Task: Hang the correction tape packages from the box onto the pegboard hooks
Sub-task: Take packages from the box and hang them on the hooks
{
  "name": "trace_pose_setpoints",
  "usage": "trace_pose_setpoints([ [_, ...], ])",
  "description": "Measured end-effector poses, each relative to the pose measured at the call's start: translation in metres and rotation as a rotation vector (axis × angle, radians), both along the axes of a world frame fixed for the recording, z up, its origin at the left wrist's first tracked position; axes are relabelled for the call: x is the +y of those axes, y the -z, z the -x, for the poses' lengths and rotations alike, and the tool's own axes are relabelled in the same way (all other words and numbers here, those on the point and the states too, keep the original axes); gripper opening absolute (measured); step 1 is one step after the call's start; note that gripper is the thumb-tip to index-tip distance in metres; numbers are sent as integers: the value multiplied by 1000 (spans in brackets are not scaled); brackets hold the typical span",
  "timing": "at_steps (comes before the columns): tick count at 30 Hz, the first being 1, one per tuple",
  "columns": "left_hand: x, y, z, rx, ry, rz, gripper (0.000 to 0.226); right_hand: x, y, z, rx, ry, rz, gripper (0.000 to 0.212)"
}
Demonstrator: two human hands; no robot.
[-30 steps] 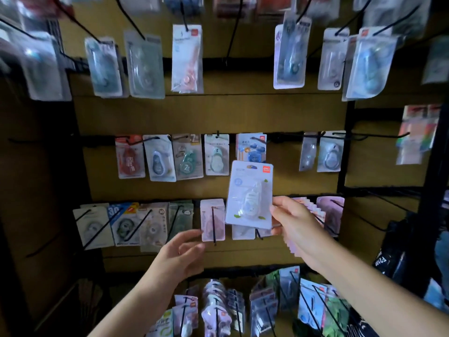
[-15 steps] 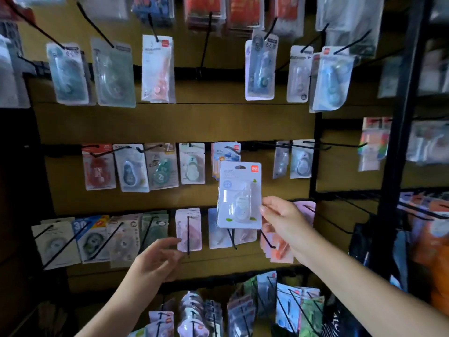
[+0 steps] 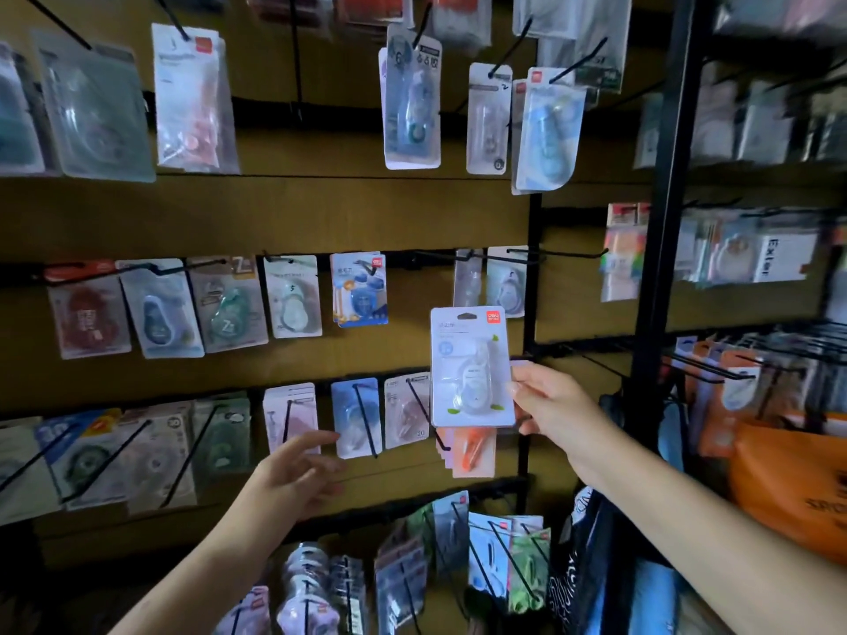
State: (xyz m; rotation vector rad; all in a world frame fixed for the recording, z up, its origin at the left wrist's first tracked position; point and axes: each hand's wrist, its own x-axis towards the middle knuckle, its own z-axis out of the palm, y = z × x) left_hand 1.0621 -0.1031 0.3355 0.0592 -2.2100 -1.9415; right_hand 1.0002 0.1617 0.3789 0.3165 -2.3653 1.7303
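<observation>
Currently, in the head view, the right hand (image 3: 552, 398) pinches a white correction tape package (image 3: 472, 366) by its lower right edge, thumb on the front face, and holds it upright in front of the pegboard (image 3: 321, 213). Against the frame half a second earlier, the package sits further right and lower in view, now just left of the black vertical post (image 3: 529, 286) that ends the board, with its hang hole below the long empty hook (image 3: 481, 258) of the middle row. The left hand (image 3: 298, 469) has fingers loosely spread and holds nothing; it has risen slightly and its fingertips now lie near the pink package stack (image 3: 291, 417) in the lower row. Its outline is blurred. Open room: the middle row shows a bare stretch of board between the blue package (image 3: 360, 288) and the two clear packages (image 3: 492, 281) at the right end. The held package overlaps the orange-printed stack (image 3: 472, 451) below it. A black rack upright (image 3: 655, 249) bounds the space to the right.
</observation>
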Motion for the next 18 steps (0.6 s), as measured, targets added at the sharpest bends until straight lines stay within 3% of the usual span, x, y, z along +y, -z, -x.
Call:
trace_pose_setpoints([
  [8,27,-8,14,8,40,44,28,32,7,24,12,107,141,24],
  [13,38,-16,29,28,55,66,25,48,-20,44,130,195,217,23],
  [18,42,-17,41,20,58,102,27,59,-39,69,97,243,205,27],
])
